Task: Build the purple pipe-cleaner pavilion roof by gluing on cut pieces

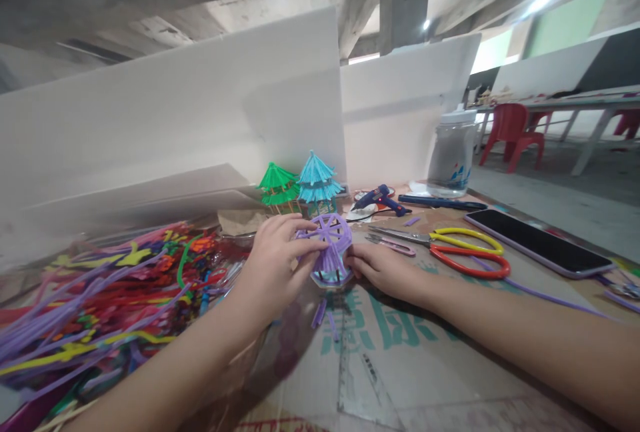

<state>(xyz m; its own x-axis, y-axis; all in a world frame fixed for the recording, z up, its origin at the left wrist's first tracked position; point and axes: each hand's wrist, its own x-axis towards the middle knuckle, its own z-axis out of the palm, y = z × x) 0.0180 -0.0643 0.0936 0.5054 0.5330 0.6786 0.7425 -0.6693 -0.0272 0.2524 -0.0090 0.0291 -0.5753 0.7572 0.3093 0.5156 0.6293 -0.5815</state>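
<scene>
A small purple pavilion model (330,255) made of fuzzy craft stems stands on the cardboard, with a spoked octagonal roof frame, dark posts and an eight-sided base. My left hand (280,259) pinches its upper left part, thumb and fingers closed at the roof strips. From the right, my right hand (375,265) grips the edge of the base with bent fingers. Short purple stem pieces (333,325) lie just in front of the model. Behind it stand a green pavilion model (277,185) and a blue two-tiered one (318,182).
Heaped colourful craft stems (125,305) fill the left side. To the right lie a glue gun (377,200), scissors (467,252), pink thread snips (395,244), a dark pen-like tool (443,203) and a phone (537,242). A water bottle (453,155) stands behind; a clear ruler (367,379) lies in front.
</scene>
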